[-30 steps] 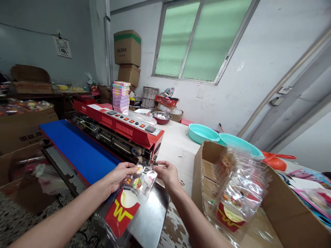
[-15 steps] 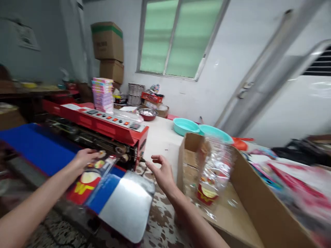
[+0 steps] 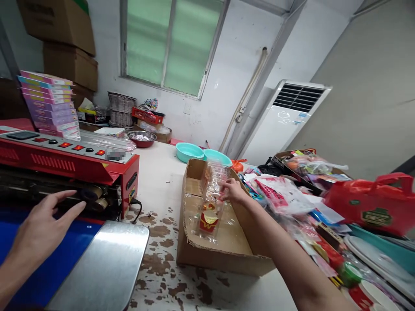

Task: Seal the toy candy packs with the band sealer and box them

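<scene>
My left hand [image 3: 43, 231] is over the blue conveyor belt [image 3: 11, 239], thumb and fingers apart and nothing in it. It is close to the rollers [image 3: 97, 198] at the end of a red sealing machine [image 3: 128, 175]. Inside an open cardboard box [image 3: 223, 252], clear plastic packets [image 3: 209, 220] stand in a row; the front one shows a red and yellow fries-carton print. At the right side of that row my right hand [image 3: 232, 190] has its fingers bent in a pinch on a packet's edge. Its fingertips are partly hidden.
A metal plate [image 3: 106, 263] extends from the belt's end. Boxes [image 3: 52, 106] are stacked on the machine. Turquoise basins [image 3: 189, 152] and a bowl [image 3: 142, 139] stand at the back of the table. To the right are a red bag [image 3: 372, 203] and piled packaging [image 3: 275, 194].
The view has swung right. My left hand has let go of the printed packet, which is out of sight. My right hand has moved from beside the machine to the packets in the box.
</scene>
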The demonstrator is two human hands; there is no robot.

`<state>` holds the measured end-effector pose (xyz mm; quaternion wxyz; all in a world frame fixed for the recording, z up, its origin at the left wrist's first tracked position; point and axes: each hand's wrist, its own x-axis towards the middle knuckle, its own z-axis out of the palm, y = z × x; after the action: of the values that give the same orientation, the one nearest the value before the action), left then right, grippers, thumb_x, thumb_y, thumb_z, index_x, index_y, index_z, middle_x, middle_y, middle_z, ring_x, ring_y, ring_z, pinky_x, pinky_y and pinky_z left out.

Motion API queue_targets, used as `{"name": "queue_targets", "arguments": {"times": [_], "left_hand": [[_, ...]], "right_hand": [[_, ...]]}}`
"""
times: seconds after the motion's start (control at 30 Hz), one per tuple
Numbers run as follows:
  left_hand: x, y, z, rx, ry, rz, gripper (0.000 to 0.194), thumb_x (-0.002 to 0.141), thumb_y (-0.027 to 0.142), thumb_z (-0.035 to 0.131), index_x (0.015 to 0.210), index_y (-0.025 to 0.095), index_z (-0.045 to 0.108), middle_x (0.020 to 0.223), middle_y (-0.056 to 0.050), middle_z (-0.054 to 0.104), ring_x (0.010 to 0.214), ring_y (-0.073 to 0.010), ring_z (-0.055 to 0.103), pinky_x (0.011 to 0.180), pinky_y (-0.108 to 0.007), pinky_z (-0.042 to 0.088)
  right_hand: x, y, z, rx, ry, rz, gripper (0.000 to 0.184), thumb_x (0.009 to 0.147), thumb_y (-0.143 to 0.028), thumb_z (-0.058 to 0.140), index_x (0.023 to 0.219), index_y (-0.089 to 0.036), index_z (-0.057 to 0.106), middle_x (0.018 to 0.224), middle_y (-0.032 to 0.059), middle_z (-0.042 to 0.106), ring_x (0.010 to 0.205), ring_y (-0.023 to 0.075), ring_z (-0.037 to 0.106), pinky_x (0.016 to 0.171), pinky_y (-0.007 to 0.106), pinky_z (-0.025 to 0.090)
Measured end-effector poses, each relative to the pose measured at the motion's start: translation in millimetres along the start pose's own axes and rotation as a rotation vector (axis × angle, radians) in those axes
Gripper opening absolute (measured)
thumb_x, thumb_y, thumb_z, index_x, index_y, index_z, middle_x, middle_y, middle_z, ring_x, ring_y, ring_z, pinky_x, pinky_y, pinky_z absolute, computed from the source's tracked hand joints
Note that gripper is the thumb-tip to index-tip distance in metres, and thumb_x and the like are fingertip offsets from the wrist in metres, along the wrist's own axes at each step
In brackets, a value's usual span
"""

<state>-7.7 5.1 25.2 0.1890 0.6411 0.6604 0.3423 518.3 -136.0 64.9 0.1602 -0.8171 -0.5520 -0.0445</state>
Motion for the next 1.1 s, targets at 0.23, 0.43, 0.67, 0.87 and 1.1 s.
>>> {"name": "queue_targets", "arguments": {"times": [0.23,0.43,0.67,0.87,1.1], "left_hand": [[-23,18,1.4,-0.261,-0.097,0.098,0.027,0.076,0.038,0.056,0.101,0.028,0.06,0.119,0.001,0.061,0.104,-0.0218,0.057,0.093,-0.032,0.043],[-47,67,17.0,-0.591,-0.379,0.209,0.039,0.074,0.048,0.063,0.104,0.023,0.061,0.104,-0.004,0.068,0.097,-0.0216,0.061,0.085,-0.028,0.045],[-82,88,23.1,-1.014,-0.97,0.095,0.054,0.068,0.034,0.075,0.117,0.02,0.058,0.114,-0.01,0.065,0.106,-0.0257,0.059,0.086,-0.032,0.048],[-82,35,-3.7,-0.871,-1.082,-0.089,0.038,0.068,0.026,0.072,0.105,0.017,0.063,0.094,-0.006,0.07,0.085,-0.0198,0.064,0.073,-0.026,0.048],[-82,8,-19.3,-0.719,-1.166,-0.133,0.032,0.062,0.027,0.073,0.092,0.017,0.066,0.087,-0.003,0.069,0.085,-0.0203,0.063,0.073,-0.026,0.048]], "right_hand": [[-8,-47,-40,0.41,-0.023,-0.151,0.02,0.063,-0.036,0.077,0.06,-0.018,0.067,0.117,0.0118,0.062,0.111,0.027,0.055,0.089,0.037,0.045],[-31,-120,-114,0.8,0.244,-0.155,0.028,0.062,-0.044,0.078,0.069,-0.018,0.073,0.082,0.008,0.073,0.076,0.0206,0.065,0.074,0.035,0.05],[-69,-199,-48,1.189,0.06,-0.024,0.028,0.064,-0.045,0.079,0.067,-0.018,0.071,0.064,0.0042,0.069,0.058,0.0161,0.061,0.058,0.029,0.052],[-82,-213,13,1.384,-0.444,0.102,0.041,0.074,-0.057,0.065,0.083,-0.018,0.072,0.12,0.0123,0.064,0.089,0.0225,0.067,0.062,0.026,0.055],[-71,-246,25,1.231,-0.862,-0.077,0.041,0.059,-0.036,0.082,0.092,-0.016,0.068,0.104,0.0085,0.069,0.075,0.0169,0.066,0.057,0.023,0.055]]}}
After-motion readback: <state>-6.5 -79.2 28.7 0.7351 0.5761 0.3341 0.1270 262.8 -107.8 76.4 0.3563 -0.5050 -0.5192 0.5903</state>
